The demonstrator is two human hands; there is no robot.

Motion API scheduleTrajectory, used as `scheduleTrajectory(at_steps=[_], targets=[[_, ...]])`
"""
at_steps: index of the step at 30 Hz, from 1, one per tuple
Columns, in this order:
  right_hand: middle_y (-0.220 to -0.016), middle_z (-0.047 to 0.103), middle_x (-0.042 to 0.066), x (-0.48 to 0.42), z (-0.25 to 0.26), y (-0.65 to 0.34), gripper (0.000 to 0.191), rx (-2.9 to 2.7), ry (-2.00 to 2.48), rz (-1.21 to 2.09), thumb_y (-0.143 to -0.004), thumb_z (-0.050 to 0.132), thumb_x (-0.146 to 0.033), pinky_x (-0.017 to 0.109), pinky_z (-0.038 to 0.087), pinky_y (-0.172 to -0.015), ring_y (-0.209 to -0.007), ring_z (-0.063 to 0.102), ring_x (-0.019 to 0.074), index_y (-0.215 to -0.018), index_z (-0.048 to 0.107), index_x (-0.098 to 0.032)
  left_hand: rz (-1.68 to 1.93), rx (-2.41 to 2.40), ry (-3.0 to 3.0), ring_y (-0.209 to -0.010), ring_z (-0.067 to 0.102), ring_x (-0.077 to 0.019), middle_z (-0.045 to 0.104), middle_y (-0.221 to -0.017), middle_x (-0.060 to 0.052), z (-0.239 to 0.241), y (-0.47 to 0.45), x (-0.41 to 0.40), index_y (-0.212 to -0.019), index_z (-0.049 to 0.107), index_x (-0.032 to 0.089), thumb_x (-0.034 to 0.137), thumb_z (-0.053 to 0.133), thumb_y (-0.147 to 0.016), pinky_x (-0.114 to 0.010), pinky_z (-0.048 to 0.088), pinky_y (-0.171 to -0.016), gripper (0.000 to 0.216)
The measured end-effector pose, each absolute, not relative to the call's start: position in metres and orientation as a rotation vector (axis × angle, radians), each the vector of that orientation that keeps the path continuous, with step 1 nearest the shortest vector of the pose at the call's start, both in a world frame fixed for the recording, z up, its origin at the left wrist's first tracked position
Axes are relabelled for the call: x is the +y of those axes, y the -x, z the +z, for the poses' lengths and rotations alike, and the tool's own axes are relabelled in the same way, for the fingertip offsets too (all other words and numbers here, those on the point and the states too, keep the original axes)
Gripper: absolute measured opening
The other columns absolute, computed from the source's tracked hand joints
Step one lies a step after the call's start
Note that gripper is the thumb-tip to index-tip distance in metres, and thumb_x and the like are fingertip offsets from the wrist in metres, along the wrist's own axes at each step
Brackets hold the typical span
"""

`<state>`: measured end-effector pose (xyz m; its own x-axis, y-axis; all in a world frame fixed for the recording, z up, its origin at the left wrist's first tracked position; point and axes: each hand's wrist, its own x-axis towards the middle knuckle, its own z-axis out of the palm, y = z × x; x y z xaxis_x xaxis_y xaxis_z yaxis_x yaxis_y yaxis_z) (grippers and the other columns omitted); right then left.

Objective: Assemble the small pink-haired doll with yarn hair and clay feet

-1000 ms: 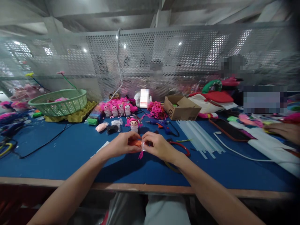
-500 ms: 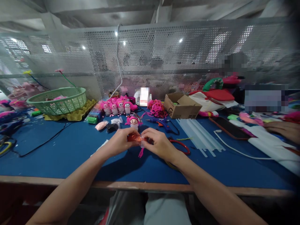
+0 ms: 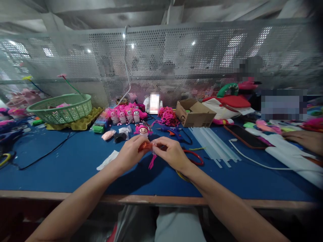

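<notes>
My left hand (image 3: 131, 151) is closed on the orange part of a small clear plastic packet of orange clay-like stuff (image 3: 145, 146). Its clear end is pinched by my right hand (image 3: 171, 153), whose fingertips meet the left ones above the table. Just behind my hands stands a doll (image 3: 143, 130) with pink hair and a white body. A pink strand (image 3: 152, 162) lies below the packet. Red-handled scissors (image 3: 194, 157) are partly hidden behind my right wrist. Pink, black and green packets (image 3: 108, 135) lie behind my left hand.
Several pink-haired dolls (image 3: 122, 116) stand at the back beside pink yarn (image 3: 168, 116). A glue gun (image 3: 173, 132), cardboard box (image 3: 194, 114), translucent sticks (image 3: 214, 146) and phone (image 3: 246, 136) lie rightward. A green basket (image 3: 60, 109) is left. Another person's hand (image 3: 305, 139) rests far right.
My hands stay together, with the left one turned a little. More clear plastic shows between my fingers, and the white paper by my left wrist is more visible. The view has shifted slightly.
</notes>
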<state>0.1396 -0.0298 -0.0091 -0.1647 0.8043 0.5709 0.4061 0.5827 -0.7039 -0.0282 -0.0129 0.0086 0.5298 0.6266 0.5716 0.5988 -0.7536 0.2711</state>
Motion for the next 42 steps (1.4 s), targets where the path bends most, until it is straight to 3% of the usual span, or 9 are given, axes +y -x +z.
scheduleTrajectory(at_steps=[3, 9, 15, 21, 28, 35, 42], targets=[[-0.087, 0.067, 0.007, -0.029, -0.009, -0.141, 0.017, -1.706, 1.051, 0.577, -0.073, 0.057, -0.027, 0.029, 0.050, -0.070, -0.078, 0.062, 0.0182, -0.083, 0.065, -0.017, 1.134, 1.102, -2.759, -0.076, 0.056, -0.0125, 0.061, -0.082, -0.003, 0.006, 0.027, -0.013, -0.083, 0.055, 0.017, 0.018, 0.056, -0.075, -0.023, 0.045, -0.067, 0.008], [-0.072, 0.067, 0.007, -0.028, -0.008, -0.143, 0.025, -1.556, 1.147, 0.896, -0.069, 0.059, -0.038, 0.033, 0.052, -0.065, -0.066, 0.064, 0.0213, -0.077, 0.063, -0.014, 1.250, 1.050, -2.905, -0.080, 0.055, -0.0137, 0.061, -0.083, -0.004, -0.006, 0.020, -0.015, -0.084, 0.054, 0.017, 0.021, 0.048, -0.081, -0.025, 0.046, -0.071, 0.008], [-0.065, 0.063, 0.003, -0.028, -0.003, -0.146, 0.023, -1.507, 1.174, 1.182, -0.063, 0.062, -0.035, 0.030, 0.052, -0.057, -0.064, 0.062, 0.0186, -0.072, 0.058, -0.014, 1.127, 1.135, -2.937, -0.079, 0.054, -0.0146, 0.060, -0.083, -0.004, -0.011, 0.017, -0.020, -0.083, 0.053, 0.017, 0.021, 0.047, -0.081, -0.025, 0.046, -0.068, 0.007], [-0.068, 0.065, 0.004, -0.026, -0.006, -0.146, 0.021, -1.611, 1.166, 1.014, -0.064, 0.059, -0.033, 0.030, 0.051, -0.064, -0.065, 0.062, 0.0185, -0.074, 0.061, -0.014, 1.097, 1.189, -2.928, -0.075, 0.054, -0.0153, 0.058, -0.080, -0.005, -0.010, 0.017, -0.020, -0.081, 0.053, 0.016, 0.021, 0.048, -0.080, -0.027, 0.046, -0.067, 0.007], [-0.065, 0.065, 0.005, -0.024, -0.006, -0.148, 0.021, -1.759, 1.228, 0.916, -0.066, 0.056, -0.032, 0.026, 0.048, -0.058, -0.062, 0.060, 0.0178, -0.070, 0.064, -0.013, 1.118, 1.144, -2.922, -0.080, 0.053, -0.0153, 0.058, -0.083, -0.005, -0.011, 0.018, -0.018, -0.081, 0.053, 0.017, 0.015, 0.049, -0.079, -0.027, 0.046, -0.070, 0.005], [-0.070, 0.065, 0.004, -0.027, -0.001, -0.149, 0.027, -1.662, 1.117, 1.068, -0.066, 0.059, -0.035, 0.029, 0.049, -0.066, -0.065, 0.061, 0.0172, -0.081, 0.063, -0.012, 1.251, 1.080, -2.787, -0.074, 0.054, -0.0112, 0.056, -0.081, -0.003, -0.008, 0.019, -0.016, -0.081, 0.053, 0.018, 0.021, 0.048, -0.080, -0.022, 0.044, -0.065, 0.006], [-0.062, 0.060, 0.001, -0.028, 0.002, -0.151, 0.019, -1.718, 1.147, 1.049, -0.065, 0.060, -0.032, 0.025, 0.045, -0.060, -0.059, 0.055, 0.0136, -0.068, 0.061, -0.013, 1.210, 1.037, -2.769, -0.079, 0.055, -0.0124, 0.057, -0.084, -0.004, -0.007, 0.019, -0.016, -0.082, 0.053, 0.018, 0.018, 0.049, -0.079, -0.023, 0.045, -0.070, 0.006]])
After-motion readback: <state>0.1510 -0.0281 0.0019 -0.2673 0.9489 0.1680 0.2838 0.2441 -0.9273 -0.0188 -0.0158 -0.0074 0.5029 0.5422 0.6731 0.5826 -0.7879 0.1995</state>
